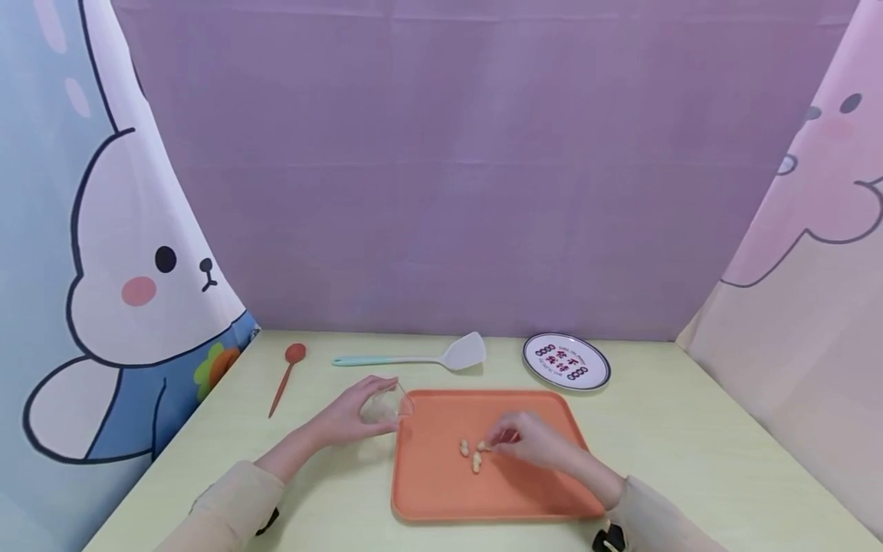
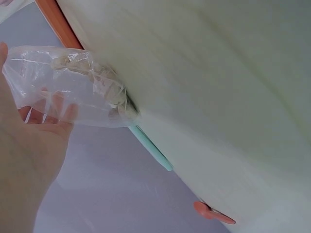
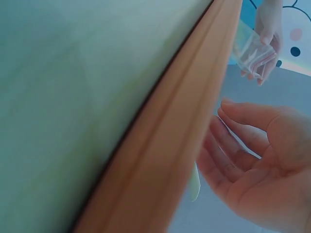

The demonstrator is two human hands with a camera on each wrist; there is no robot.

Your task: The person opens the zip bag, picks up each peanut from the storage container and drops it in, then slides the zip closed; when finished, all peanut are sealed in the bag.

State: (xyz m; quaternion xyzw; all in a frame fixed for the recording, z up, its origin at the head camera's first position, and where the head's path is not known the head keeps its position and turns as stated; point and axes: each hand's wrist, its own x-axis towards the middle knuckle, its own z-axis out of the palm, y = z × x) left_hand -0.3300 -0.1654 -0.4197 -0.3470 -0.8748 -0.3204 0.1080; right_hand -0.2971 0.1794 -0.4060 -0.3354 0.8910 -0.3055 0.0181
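My left hand point(image 1: 359, 414) holds a clear plastic zip bag point(image 1: 382, 405) at the left edge of an orange tray point(image 1: 441, 498). In the left wrist view, the bag point(image 2: 36, 73) is spread between thumb and fingers, with several peanuts point(image 2: 114, 92) along its lower side. Over the tray, my right hand point(image 1: 531, 438) has its fingertips at a peanut point(image 1: 482, 445) and seems to pinch it. Two more peanuts lie beside it, one on the left point(image 1: 464, 447) and one nearer point(image 1: 476, 462). In the right wrist view, the tray's rim point(image 3: 160, 141) hides what the curled fingers point(image 3: 233, 150) touch.
Behind the tray lie a spatula with a mint handle point(image 1: 386, 360) and a white plate point(image 1: 567, 361) with red lettering. A red spoon point(image 1: 287, 372) rests at the left of the pale table point(image 1: 690, 460). A purple cloth point(image 1: 476, 192) hangs at the back.
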